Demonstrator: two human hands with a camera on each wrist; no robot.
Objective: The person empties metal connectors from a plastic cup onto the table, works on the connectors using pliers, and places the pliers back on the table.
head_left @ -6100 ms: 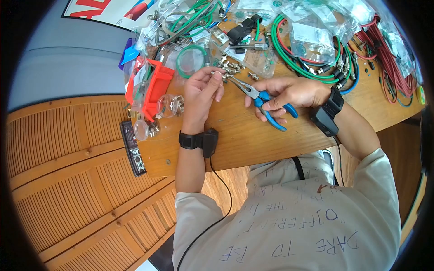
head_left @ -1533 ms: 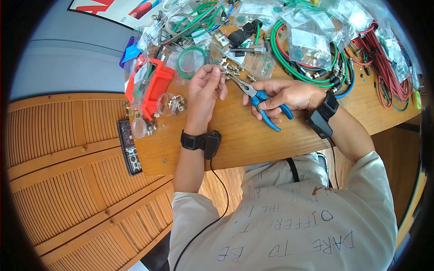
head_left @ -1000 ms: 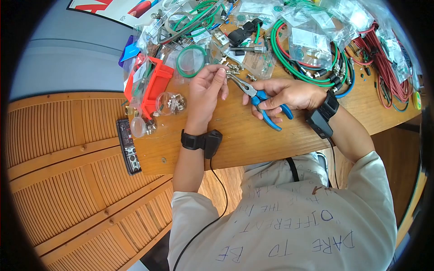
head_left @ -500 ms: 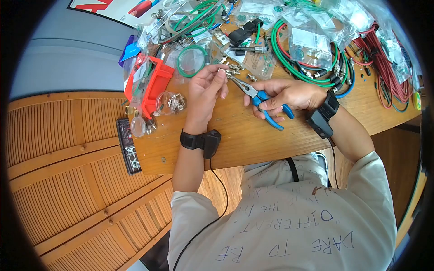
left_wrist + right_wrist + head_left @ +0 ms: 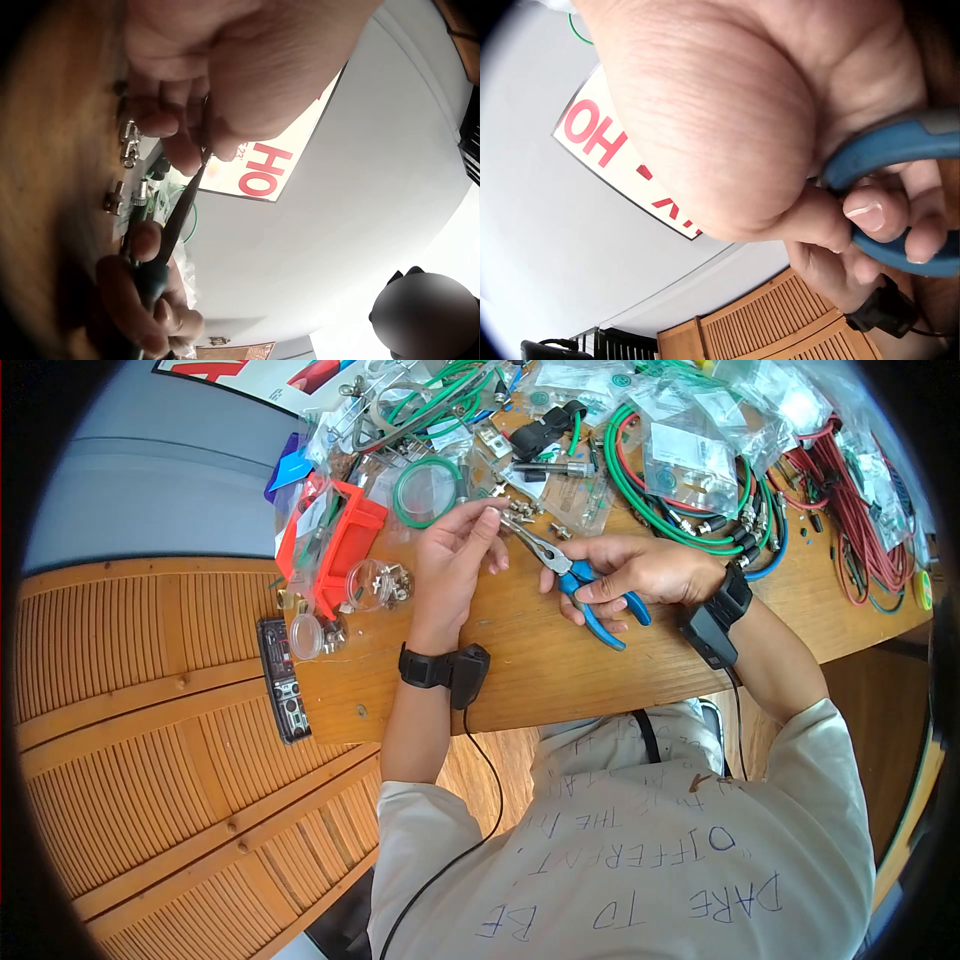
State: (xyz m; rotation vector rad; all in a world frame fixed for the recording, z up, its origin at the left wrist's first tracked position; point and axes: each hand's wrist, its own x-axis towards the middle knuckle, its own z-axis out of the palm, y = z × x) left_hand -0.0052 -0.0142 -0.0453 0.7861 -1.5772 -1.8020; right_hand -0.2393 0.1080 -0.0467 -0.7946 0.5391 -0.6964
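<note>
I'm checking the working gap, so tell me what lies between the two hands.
The blue-handled pliers, gripped in the right hand; their metal nose reaches to the left hand. The head and left wrist views show this.

Over the brown wooden table (image 5: 550, 675), we see the blue-handled metal pliers (image 5: 563, 566) in the right hand (image 5: 642, 572), their tips at the left hand (image 5: 456, 555). Small silvery metal connectors (image 5: 521, 512) lie just behind; we have the red plastic bin (image 5: 350, 547) leftward, the coiled green cable (image 5: 622, 488) rightward.
</note>
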